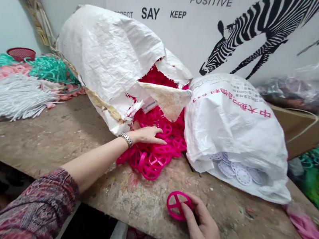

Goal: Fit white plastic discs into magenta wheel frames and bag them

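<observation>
Between the thumb and fingers of my right hand is a pink plastic wheel, a round rim with crossed spokes, held up over the near part of the table. My left hand reaches onto a heap of similar pink wheels, its fingers stretched out and apart, touching the pile. The heap spills from the torn mouth of a large white woven sack. Some of the wheels under my left hand are hidden by it.
A second white sack with white discs stands right of the heap. White strips and green strands lie on the left. A cardboard box and pink cloth are at the right. The worn table has a near edge.
</observation>
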Demonstrator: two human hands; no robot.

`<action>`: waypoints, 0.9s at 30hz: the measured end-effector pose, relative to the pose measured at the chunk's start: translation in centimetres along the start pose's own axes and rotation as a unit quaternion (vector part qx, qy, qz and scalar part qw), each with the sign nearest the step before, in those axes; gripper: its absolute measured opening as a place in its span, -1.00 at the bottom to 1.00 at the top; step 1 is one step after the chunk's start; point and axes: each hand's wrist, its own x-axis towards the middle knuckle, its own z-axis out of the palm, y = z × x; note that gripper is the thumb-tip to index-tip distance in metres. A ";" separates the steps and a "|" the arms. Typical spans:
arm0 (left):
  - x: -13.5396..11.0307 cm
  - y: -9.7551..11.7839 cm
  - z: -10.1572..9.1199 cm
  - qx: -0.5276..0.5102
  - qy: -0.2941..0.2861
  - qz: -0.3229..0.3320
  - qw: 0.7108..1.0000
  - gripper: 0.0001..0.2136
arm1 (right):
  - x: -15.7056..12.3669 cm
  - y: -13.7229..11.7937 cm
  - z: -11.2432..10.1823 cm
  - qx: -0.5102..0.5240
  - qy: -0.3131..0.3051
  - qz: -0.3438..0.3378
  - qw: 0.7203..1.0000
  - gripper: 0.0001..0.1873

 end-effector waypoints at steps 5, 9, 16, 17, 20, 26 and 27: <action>-1.5 1.5 0.9 0.001 -0.001 0.025 1.000 -0.35 | 0.1 -0.6 0.0 0.005 -0.025 -0.012 1.000 -0.63; -2.8 2.8 1.3 0.001 -0.003 0.033 0.999 -0.36 | 0.1 -0.7 -0.1 0.002 -0.034 -0.025 0.999 -0.62; -3.3 4.3 0.0 0.002 0.026 0.052 0.998 -0.53 | -0.1 -0.9 0.0 0.021 -0.042 -0.019 0.999 -0.59; -3.6 4.5 -0.3 0.000 0.035 0.053 0.998 -0.57 | -0.1 -0.9 0.0 0.019 -0.038 -0.020 0.999 -0.59; -5.4 5.2 -1.0 -0.027 0.108 0.055 0.992 -0.64 | -0.2 -0.8 0.0 0.024 -0.022 -0.016 0.999 -0.59; -12.2 7.9 2.5 -0.031 0.194 0.130 0.972 -0.73 | -0.3 -0.9 0.1 0.062 0.004 -0.004 0.998 -0.61; -13.2 8.3 3.6 -0.030 0.191 0.130 0.973 -0.71 | -0.3 -0.9 0.1 0.068 0.005 -0.004 0.998 -0.62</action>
